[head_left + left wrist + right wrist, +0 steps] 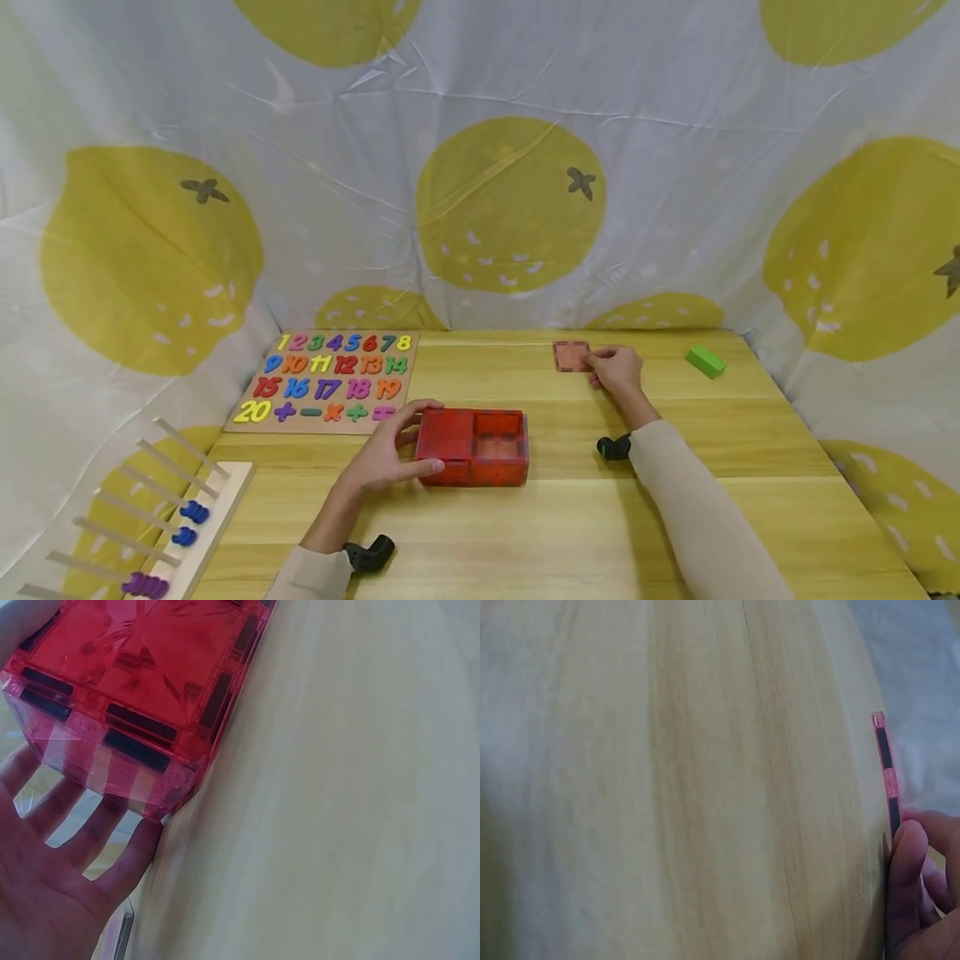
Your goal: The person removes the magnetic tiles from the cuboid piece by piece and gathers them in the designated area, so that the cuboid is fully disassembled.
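A box of translucent red magnetic tiles (446, 433) stands on the table in front. A tile covers the left half of its top, while the right half shows an open compartment. My left hand (386, 450) grips the box by its left end, thumb at the front and fingers round the back. In the left wrist view, fingertips touch the end wall of the box (135, 675), where dark magnet strips line the edges. Farther back on the right, my right hand (618, 371) pinches a single square red magnetic tile (568, 357). The right wrist view shows that tile (885, 750) edge-on between thumb and finger.
A board of coloured numbers (322, 379) lies at the back left of the wooden table (585, 533). In front of it is a peg stand (217, 508) with blue and purple beads. A green block (706, 362) lies at the back right. A lemon-print curtain (675, 208) hangs behind.
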The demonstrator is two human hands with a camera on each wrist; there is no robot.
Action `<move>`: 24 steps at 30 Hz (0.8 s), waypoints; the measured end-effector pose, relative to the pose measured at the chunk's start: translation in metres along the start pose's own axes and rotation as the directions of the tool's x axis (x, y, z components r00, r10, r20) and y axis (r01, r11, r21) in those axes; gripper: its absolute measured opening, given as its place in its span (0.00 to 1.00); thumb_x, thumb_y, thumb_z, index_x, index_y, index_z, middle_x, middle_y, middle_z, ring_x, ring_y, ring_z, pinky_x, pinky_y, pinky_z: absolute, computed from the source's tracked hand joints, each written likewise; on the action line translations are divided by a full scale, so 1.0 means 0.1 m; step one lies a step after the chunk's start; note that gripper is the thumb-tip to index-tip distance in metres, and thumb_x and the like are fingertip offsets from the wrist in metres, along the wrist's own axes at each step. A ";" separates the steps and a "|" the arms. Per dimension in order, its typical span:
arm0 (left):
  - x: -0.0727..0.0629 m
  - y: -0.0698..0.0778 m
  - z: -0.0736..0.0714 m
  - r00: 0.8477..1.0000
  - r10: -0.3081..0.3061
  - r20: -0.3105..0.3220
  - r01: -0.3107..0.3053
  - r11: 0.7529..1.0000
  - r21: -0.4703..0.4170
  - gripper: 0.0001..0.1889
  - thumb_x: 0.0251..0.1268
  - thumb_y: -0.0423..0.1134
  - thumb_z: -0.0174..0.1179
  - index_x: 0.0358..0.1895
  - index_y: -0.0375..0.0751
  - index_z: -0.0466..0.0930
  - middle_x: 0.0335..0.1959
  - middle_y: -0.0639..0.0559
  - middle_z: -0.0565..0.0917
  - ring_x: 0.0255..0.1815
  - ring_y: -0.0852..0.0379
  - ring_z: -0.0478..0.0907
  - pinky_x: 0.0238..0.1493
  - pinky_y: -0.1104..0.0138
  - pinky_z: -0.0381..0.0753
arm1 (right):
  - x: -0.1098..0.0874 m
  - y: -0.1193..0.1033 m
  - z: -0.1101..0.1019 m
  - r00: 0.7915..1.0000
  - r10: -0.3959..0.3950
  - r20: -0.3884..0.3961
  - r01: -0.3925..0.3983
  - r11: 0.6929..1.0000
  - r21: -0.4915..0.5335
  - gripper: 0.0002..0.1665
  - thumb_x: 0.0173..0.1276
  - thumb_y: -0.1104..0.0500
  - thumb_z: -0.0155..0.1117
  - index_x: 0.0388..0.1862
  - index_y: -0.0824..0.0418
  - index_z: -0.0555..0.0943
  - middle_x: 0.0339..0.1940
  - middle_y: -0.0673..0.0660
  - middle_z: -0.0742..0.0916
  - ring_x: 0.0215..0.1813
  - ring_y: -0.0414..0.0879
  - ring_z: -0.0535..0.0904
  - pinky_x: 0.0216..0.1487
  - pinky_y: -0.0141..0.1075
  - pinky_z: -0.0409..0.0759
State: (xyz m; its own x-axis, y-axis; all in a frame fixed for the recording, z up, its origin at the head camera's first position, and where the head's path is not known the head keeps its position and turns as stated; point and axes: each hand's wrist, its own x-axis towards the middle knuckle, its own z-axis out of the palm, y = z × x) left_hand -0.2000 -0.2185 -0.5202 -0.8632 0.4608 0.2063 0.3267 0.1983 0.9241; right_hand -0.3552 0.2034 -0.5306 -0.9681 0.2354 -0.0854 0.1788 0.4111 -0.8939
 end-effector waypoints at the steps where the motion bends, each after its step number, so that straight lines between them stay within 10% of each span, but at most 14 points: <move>1: 0.00 0.00 0.00 1.000 0.002 0.000 -0.002 1.000 0.002 0.41 0.57 0.36 0.76 0.74 0.45 0.66 0.66 0.44 0.76 0.62 0.43 0.79 0.58 0.62 0.86 | 0.00 0.00 0.00 1.000 -0.001 0.002 0.001 1.000 -0.005 0.19 0.70 0.52 0.72 0.44 0.69 0.87 0.22 0.56 0.90 0.15 0.42 0.82 0.21 0.36 0.85; 24: 0.03 0.03 -0.02 0.999 0.049 -0.004 -0.049 0.999 0.011 0.40 0.58 0.34 0.74 0.74 0.45 0.68 0.67 0.44 0.77 0.64 0.46 0.77 0.64 0.58 0.83 | -0.16 -0.02 -0.11 0.998 -0.047 0.050 0.041 0.992 0.122 0.19 0.70 0.54 0.72 0.50 0.68 0.84 0.31 0.57 0.89 0.23 0.44 0.87 0.27 0.37 0.89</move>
State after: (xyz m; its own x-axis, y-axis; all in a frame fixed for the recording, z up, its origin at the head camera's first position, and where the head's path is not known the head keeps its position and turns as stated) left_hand -0.2026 -0.2185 -0.5165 -0.8478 0.4662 0.2527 0.3726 0.1846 0.9095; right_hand -0.3377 0.2082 -0.5221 -0.9830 0.1717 -0.0650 0.1165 0.3096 -0.9437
